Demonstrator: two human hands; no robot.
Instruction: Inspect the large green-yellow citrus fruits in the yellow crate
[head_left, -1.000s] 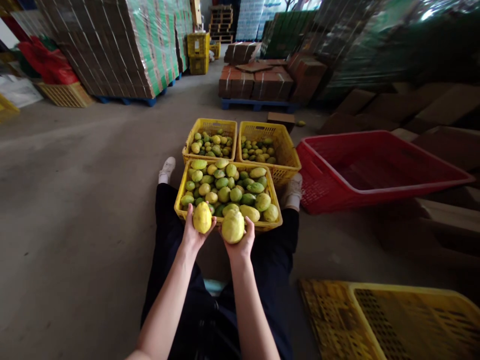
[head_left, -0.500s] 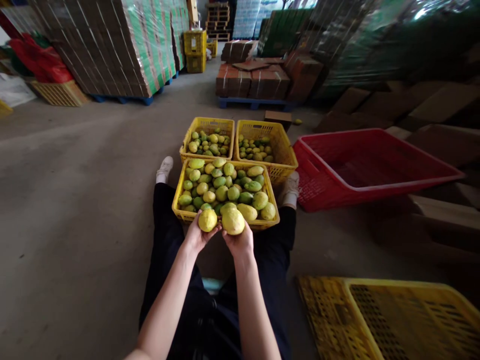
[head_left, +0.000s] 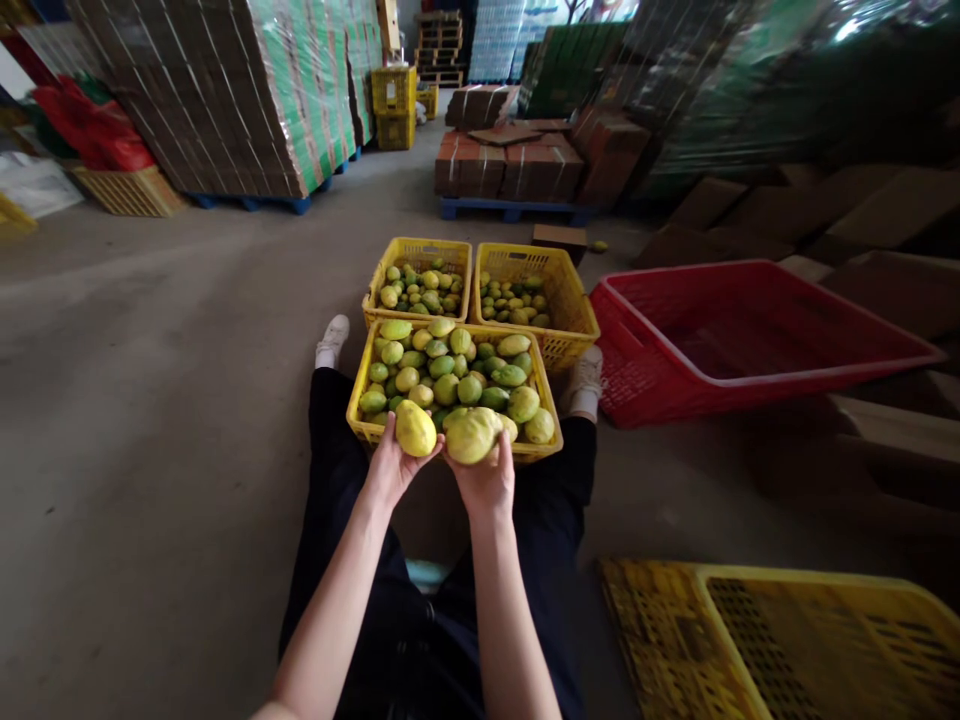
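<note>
I sit on the floor with my legs spread around a yellow crate heaped with green and yellow fruit. My left hand is closed around one yellow fruit at the crate's near rim. My right hand grips a larger yellow fruit beside it. The two held fruits almost touch. Beyond this crate stand two smaller yellow crates, a left one and a right one, each partly filled with the same fruit.
A big red crate lies tilted to the right. A yellow crate sits at the lower right. Wrapped pallets of flat cartons and stacked brown boxes stand behind on the concrete floor.
Both hands have turned their fruits and brought them closer together over the crate's near rim. The larger fruit now lies sideways.
</note>
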